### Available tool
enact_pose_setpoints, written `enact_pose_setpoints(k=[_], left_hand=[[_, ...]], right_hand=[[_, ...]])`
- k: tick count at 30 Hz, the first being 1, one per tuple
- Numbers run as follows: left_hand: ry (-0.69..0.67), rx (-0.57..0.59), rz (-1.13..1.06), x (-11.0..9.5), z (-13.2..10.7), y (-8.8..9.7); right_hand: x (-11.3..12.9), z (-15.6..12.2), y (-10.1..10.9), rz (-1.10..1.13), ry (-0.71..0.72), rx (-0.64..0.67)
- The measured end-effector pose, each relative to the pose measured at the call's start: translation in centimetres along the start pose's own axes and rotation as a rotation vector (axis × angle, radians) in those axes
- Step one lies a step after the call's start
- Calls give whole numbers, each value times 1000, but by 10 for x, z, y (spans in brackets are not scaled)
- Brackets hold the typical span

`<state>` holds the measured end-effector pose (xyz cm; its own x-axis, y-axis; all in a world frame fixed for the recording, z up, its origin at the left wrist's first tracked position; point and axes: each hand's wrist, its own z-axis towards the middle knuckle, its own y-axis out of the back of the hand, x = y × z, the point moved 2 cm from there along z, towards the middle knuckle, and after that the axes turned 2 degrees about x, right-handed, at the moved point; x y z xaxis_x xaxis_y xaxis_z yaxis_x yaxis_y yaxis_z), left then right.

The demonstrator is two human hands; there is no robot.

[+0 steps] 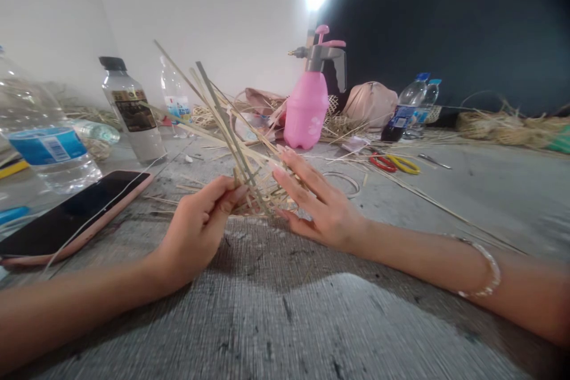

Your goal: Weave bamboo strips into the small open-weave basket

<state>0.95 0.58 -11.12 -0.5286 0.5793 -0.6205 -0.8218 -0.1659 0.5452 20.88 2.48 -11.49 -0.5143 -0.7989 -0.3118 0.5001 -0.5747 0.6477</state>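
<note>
At 9 o'clock from the work, at the edge of the view, there is a clear plastic water bottle (40,130) with a blue label, and nearer to the person a phone in a pink case (73,217) lies on the grey table (285,320) with one thin pale strip across it. At 10 o'clock stands a white bottle with a black cap (131,113), and behind it a clear bottle (174,95). The left hand (198,231) is curled and clamped on the low part of the woven bamboo strips (249,172), which stand up in a loose, tilted bunch in the middle of the view, between both hands. The right hand (318,199) is open with fingers spread, and its fingertips (280,172) press on the right side of the strips, so the hands are apart but both are on the same work. A beaded bracelet (483,267) sits on the right wrist. At 1 o'clock stand a pink pressure sprayer (307,113) and a beige bag (369,104). At 2 o'clock lie scissors with red handles (383,161) and another pair with yellow handles (403,164), and at 3 o'clock, far away, is a heap of dry straw (507,127)
</note>
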Motion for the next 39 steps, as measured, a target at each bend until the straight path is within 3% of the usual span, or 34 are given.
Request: enact_pose_setpoints(k=[16, 22, 31, 39], left_hand=[[-14, -2, 21, 4, 1, 4], [-64, 23, 42, 4, -2, 2], [-160, -10, 64, 2, -3, 3], [-140, -17, 50, 5, -2, 1]], right_hand=[[2, 4, -1, -19, 17, 7], [2, 4, -2, 29, -52, 47], [2, 6, -3, 76, 20, 41], [2, 4, -3, 70, -29, 70]])
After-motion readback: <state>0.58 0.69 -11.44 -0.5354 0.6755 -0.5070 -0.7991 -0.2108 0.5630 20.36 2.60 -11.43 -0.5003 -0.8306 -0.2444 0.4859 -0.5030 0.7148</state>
